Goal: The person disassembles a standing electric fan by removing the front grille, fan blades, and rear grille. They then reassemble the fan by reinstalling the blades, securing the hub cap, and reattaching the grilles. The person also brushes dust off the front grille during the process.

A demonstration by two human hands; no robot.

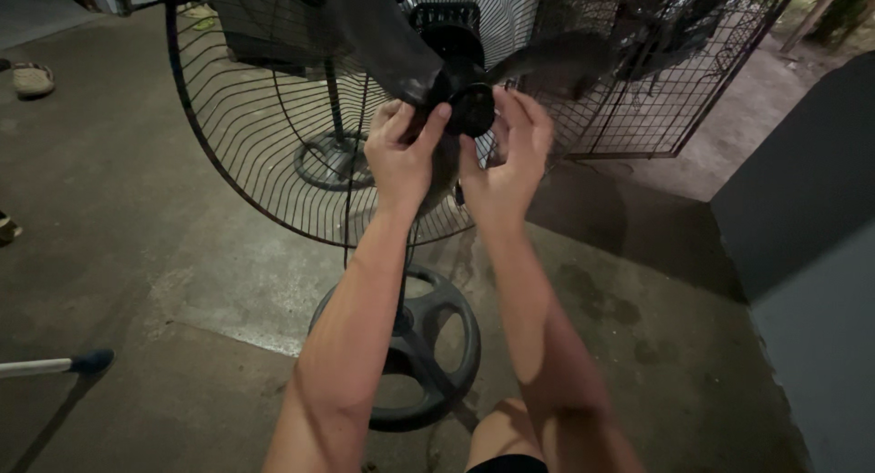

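Left hand point(401, 159) wraps the fan's hub from the left, fingers curled round the root of a blade point(387, 40), thumb tip pressing up near the round black cap point(471, 107) at the centre. Closed grip, clamped on the blade root and hub. Right hand point(506, 163) sits just beside it on the right, fingers spread and bent round the cap's edge, touching it; looks pinched on the cap, though the dark plastic makes exact contact hard to read.

The cap is at the middle of the fan, chest height to the person, front guard off so blades are bare. Cap is small, hard, smooth plastic, probably slippery; best taken by fingertips round its rim. Blades are thin, wide, dark plastic, light and a bit flexy, will spin freely unless one is held near the root, where it is stiffest. Tips would bend or crack if forced.

Behind the blades the rear wire guard point(246, 118) is stiff thin wire, rounded, still on the motor. The whole fan stands on a pole with a heavy round base point(456, 345) on the concrete floor point(137, 254); top-heavy, could rock if pushed hard.

Farther out: a wire grid panel point(693, 81) leans at the right, a grey wall point(811, 236) at far right, a sandal point(33, 77) at far left, a white stick with a blue tip point(55, 365) lower left.
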